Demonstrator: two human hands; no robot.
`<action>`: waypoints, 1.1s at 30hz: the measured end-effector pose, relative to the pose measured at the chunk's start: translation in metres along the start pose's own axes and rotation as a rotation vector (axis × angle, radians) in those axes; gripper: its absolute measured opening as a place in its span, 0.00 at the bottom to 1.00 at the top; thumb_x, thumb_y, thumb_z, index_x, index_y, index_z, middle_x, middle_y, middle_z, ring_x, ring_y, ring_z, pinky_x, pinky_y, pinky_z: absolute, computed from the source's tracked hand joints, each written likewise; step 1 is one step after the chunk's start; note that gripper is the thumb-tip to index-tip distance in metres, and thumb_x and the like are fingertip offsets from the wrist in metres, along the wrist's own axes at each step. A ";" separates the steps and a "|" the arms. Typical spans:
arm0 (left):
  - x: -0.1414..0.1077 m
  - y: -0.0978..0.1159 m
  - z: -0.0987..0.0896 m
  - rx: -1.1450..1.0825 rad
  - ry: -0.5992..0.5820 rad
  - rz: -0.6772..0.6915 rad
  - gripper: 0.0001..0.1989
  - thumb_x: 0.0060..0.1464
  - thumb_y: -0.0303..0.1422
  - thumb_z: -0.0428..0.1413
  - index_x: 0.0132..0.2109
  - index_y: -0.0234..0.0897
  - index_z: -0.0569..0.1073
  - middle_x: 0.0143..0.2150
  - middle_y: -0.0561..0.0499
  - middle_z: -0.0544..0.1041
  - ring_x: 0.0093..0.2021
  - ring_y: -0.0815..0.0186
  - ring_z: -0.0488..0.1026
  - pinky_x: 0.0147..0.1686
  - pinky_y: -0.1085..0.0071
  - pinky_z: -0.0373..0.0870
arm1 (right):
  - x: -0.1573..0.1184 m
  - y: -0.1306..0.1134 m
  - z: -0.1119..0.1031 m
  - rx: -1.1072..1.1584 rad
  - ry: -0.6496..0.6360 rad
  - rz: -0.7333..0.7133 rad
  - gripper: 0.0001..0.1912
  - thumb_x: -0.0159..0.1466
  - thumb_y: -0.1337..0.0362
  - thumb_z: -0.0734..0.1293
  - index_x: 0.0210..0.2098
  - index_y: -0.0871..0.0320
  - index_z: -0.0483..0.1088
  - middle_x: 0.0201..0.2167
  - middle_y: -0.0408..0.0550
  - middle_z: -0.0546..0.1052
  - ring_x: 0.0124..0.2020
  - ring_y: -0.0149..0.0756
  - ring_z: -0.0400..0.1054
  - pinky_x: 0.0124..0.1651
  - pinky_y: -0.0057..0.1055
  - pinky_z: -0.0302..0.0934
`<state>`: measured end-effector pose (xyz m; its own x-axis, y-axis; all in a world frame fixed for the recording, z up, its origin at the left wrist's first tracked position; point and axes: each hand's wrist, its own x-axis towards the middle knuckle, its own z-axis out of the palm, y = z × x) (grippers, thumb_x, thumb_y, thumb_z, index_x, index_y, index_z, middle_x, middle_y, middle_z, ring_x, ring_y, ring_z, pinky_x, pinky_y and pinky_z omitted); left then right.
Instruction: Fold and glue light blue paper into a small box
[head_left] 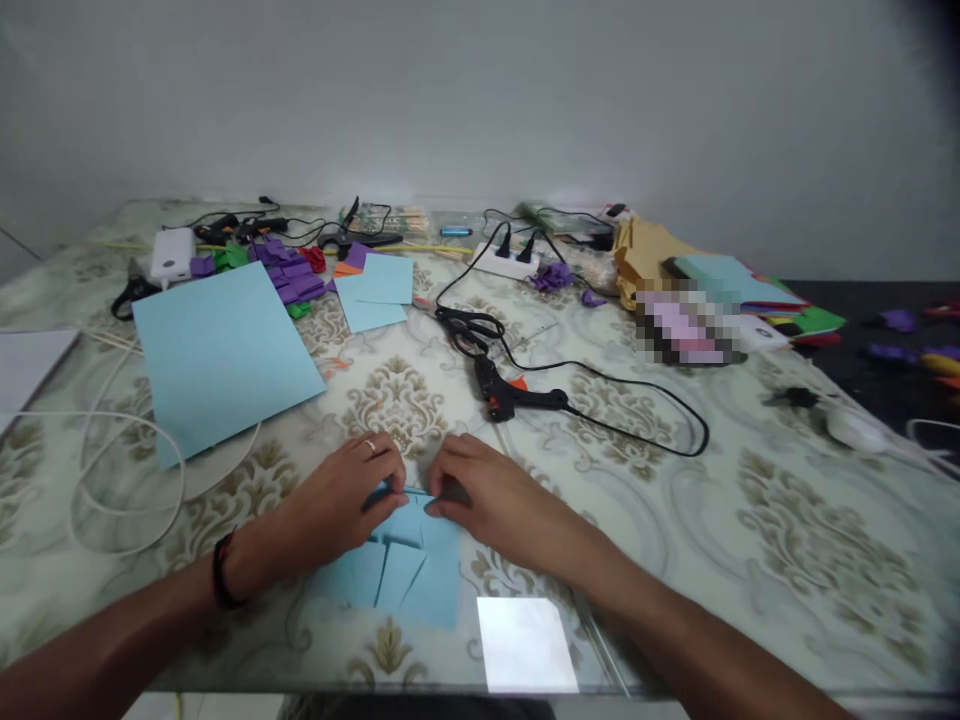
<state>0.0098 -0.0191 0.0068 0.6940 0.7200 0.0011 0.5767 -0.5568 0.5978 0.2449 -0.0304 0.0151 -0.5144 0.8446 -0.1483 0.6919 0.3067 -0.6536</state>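
A light blue piece of paper (405, 522) is pinched along its top edge by both of my hands, near the table's front. My left hand (349, 490) is closed on its left part, thumb in front. My right hand (476, 495) grips its right part, fingers curled close to the left hand. Below the fingers, more blue paper pieces (364, 575) with slits or gaps between them lie on the table. A white square of paper (526, 645) lies to the right of them, at the front edge.
A black glue gun (502, 390) with a looped cord lies ahead. A large blue sheet (225, 355) and white cable (180, 470) are at left. Purple paper pieces (289, 272), scissors (133, 290), a power strip (506, 260) and a brown paper bundle (649, 255) stand further back.
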 end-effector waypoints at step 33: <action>0.000 0.008 -0.031 -0.462 -0.294 -0.445 0.21 0.57 0.49 0.62 0.29 0.35 0.73 0.25 0.57 0.64 0.25 0.71 0.58 0.23 0.75 0.52 | 0.000 -0.007 -0.001 0.710 0.019 0.158 0.15 0.62 0.51 0.74 0.33 0.58 0.77 0.27 0.42 0.74 0.27 0.30 0.63 0.28 0.27 0.56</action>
<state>0.0012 -0.0105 0.0358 0.5602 0.6602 -0.5002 0.6361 0.0439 0.7704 0.2401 -0.0319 0.0203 -0.4222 0.8648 -0.2719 0.2578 -0.1730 -0.9506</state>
